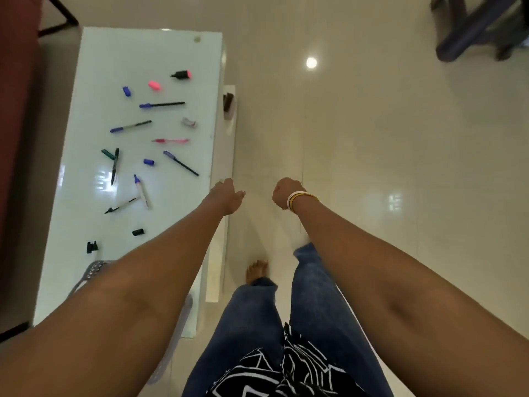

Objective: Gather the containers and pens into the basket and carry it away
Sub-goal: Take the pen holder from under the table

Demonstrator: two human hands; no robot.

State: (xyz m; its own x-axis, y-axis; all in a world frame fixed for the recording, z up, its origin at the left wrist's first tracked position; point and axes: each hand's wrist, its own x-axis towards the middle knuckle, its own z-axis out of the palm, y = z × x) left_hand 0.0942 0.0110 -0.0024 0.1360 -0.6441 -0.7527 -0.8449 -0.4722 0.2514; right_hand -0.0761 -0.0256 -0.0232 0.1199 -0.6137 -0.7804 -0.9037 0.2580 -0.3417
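Note:
Several pens and loose caps lie scattered on a pale glass table at the left. Among them are a blue-capped black pen, a pink pen, a white marker and a pink-ended highlighter. A grey perforated basket shows at the table's near end, mostly hidden under my left forearm. My left hand hangs over the table's right edge, fingers loosely curled, holding nothing. My right hand, with bangles at the wrist, is closed in a fist over the floor.
The floor is glossy cream tile with light reflections. A dark red seat borders the table on the left. A dark blue chair stands at the far right. A small dark object rests on a lower white ledge beside the table.

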